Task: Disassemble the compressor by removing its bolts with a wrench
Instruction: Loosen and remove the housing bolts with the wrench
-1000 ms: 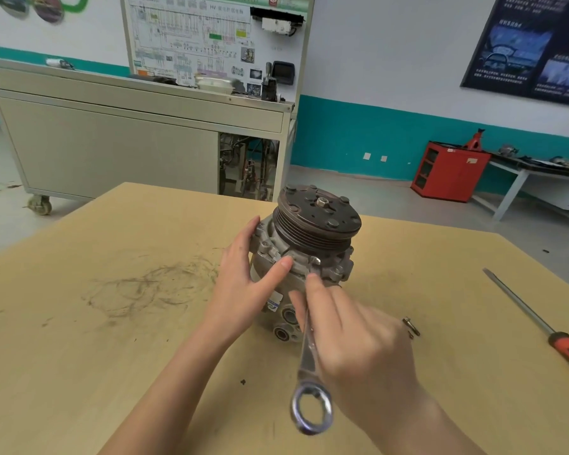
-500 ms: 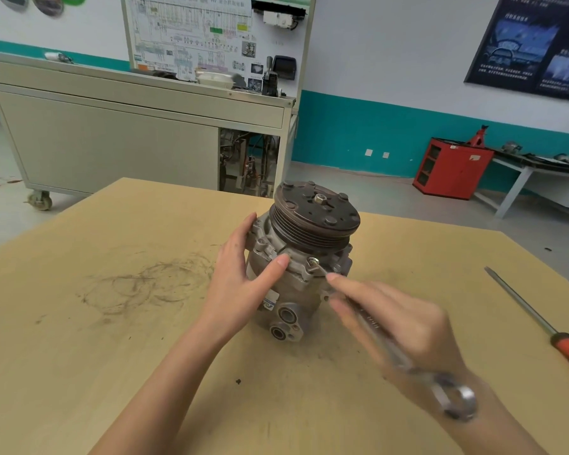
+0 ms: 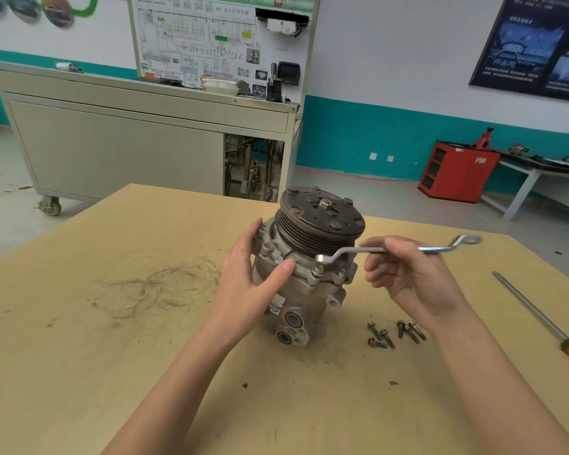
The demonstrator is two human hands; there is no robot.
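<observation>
Tabletop (image 3: pixel 112 372) of pale, scuffed wood is carrying the whole job. Nearest the onlooker, a cluster of loose bolts (image 3: pixel 396 333) is lying just beside the base of the compressor (image 3: pixel 303 290), on its right, which suggests the task is well along. An orange-handled screwdriver (image 3: pixel 539 318) is lying well apart, toward the right edge. The compressor is standing on end at mid-table, pulley (image 3: pixel 322 221) uppermost. The left hand (image 3: pixel 247 284) is steadying it, fingers lying round the far side of the housing and thumb stretched across the front flange. The right hand (image 3: pixel 411 277) is pinching the shank of the wrench (image 3: pixel 375 250) between curled fingers and thumb, its far ring free in the air. The near ring is hovering at the head of a raised bolt (image 3: pixel 317 270) on the flange; whether it is fully seated cannot be told. A ring sitting crooked is likely to slip and round the head, and the shank, passing close beside the pulley, is risking a knock there. A hard pull against a slack left hand could tip the upright housing, and a freed bolt could roll off the table. Beyond, a wheeled grey cabinet (image 3: pixel 128 142) and a red cabinet (image 3: pixel 457 172) are standing against the wall.
</observation>
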